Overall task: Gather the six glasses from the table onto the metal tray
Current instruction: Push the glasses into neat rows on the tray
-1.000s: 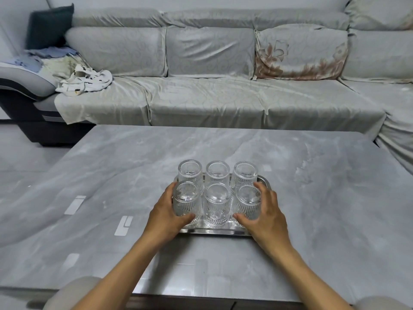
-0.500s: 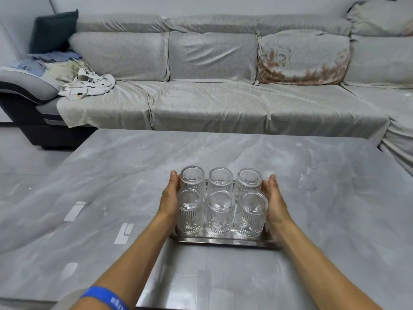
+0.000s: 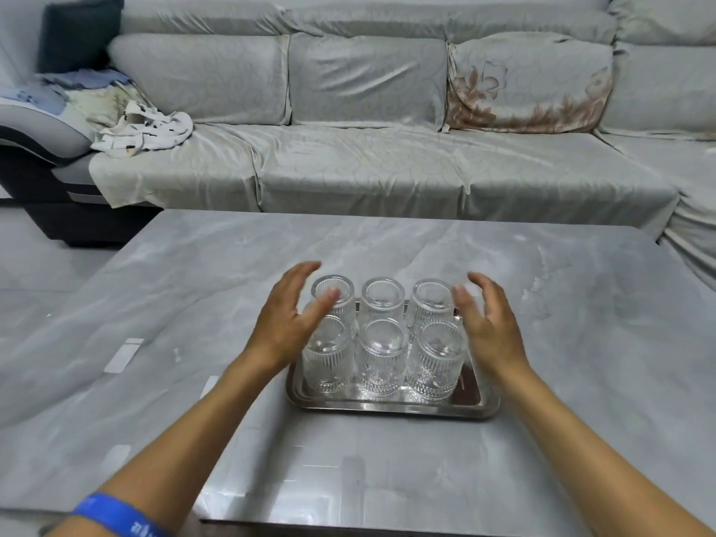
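Note:
Several clear ribbed glasses [image 3: 382, 354] stand upside down in two rows of three on the metal tray [image 3: 391, 405], which rests on the grey marble table [image 3: 581, 362]. My left hand [image 3: 288, 315] hovers just left of the glasses, fingers spread, its thumb over the back left glass. To the right of the group, my right hand [image 3: 489, 323] is held up with fingers apart. Neither hand holds anything.
A grey covered sofa [image 3: 368, 157] runs behind the table and wraps round on the right. Crumpled cloths [image 3: 143, 129] lie on its left end. A blue wristband [image 3: 116, 515] is on my left forearm.
Both hands were pressed against the sides of the glasses and tray. Now they have lifted off and opened, fingers spread. The view has moved closer and lower.

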### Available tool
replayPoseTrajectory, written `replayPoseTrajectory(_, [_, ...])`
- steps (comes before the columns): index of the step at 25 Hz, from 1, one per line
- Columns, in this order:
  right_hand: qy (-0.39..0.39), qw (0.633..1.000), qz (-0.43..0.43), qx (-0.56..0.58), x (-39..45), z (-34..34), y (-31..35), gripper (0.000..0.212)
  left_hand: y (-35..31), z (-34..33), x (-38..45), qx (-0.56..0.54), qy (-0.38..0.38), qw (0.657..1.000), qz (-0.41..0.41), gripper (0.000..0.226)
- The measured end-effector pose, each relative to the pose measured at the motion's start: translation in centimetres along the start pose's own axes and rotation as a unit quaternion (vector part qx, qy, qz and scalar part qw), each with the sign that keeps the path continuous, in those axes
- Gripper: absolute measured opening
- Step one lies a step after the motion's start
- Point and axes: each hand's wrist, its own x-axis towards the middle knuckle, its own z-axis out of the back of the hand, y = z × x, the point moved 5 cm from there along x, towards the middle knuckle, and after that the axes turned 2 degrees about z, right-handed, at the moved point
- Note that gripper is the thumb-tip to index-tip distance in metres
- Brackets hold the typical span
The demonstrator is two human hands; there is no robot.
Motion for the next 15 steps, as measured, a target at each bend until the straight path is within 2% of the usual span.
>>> replayPoseTrajectory(2, [0.061,0.968,0.123,-0.212,0.0,-1.3,2.1,0.076,-2.3,-1.9,-0.1,0.199,0.108,0.966,-0.124,0.077])
replayPoseTrajectory(4, [0.130,0.925,0.151,-0.324,-0.6,-3.6,3.3,0.081,-3.1,-4.2,-0.5,0.300,0.171,0.928,-0.141,0.084])
replayPoseTrajectory(7, [0.171,0.907,0.141,-0.359,-0.9,-5.1,3.1,0.078,-2.5,-5.4,-0.8,0.329,0.191,0.919,-0.110,0.082])
replayPoseTrajectory(15, [0.160,0.897,0.152,-0.383,-1.0,-5.3,2.9,0.069,-2.6,-5.7,-1.1,0.338,0.158,0.921,-0.116,0.066])
